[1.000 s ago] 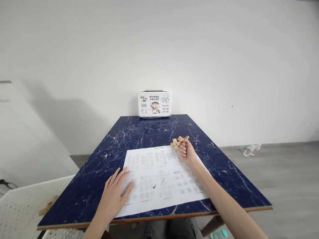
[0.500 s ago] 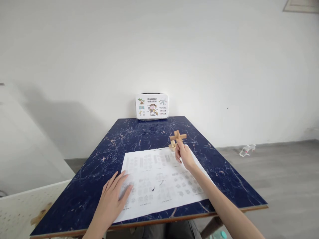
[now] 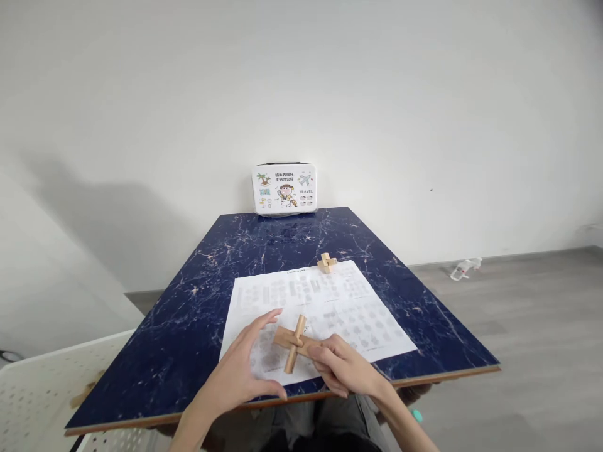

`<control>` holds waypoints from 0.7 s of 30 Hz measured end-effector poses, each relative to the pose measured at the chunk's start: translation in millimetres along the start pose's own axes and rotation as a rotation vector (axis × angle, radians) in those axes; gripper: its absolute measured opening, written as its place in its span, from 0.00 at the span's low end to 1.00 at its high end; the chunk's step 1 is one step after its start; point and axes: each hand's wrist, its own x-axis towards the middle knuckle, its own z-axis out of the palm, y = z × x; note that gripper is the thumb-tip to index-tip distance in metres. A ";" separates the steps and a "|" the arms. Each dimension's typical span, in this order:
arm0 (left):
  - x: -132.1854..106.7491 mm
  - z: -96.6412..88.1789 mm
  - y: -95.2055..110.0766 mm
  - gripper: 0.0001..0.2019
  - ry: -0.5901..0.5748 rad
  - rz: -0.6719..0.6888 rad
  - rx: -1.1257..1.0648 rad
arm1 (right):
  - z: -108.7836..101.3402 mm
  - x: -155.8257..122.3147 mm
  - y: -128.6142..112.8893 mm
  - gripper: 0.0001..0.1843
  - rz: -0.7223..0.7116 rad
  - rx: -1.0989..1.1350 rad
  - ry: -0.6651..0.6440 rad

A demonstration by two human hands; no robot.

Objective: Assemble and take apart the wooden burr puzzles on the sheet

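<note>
A cross-shaped wooden interlocking puzzle [image 3: 287, 337] is pinched by one arm between the thumb and fingers of my right hand [image 3: 343, 366]. It is held above the lower part of a printed paper sheet [image 3: 339, 314]. To its left, my left hand [image 3: 240, 367] is spread in a C shape, thumb and fingers apart, with nothing in its grasp. A second, smaller wooden puzzle [image 3: 326, 263] rests at the top edge of the sheet.
The sheet lies on a dark blue marbled table [image 3: 198, 276]. A white printed case [image 3: 284, 189] stands at the table's far end against the wall. A white perforated surface [image 3: 32, 395] is below left, and a clear plastic item [image 3: 465, 269] lies on the floor at right.
My right hand has brought the cross-shaped puzzle from the sheet's top edge toward me. My left hand has lifted off the paper and moved right, near it.
</note>
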 end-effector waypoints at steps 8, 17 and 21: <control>13.4 7.9 9.6 0.59 -0.130 0.066 -0.120 | 4.6 -7.6 1.5 0.31 -0.009 0.132 -0.090; 14.7 14.1 11.4 0.50 -0.102 0.054 -0.190 | 6.7 -11.3 -5.9 0.29 -0.029 0.067 -0.033; 14.7 16.5 8.8 0.49 -0.063 0.021 -0.165 | 12.5 -9.0 -6.0 0.25 -0.080 0.023 0.076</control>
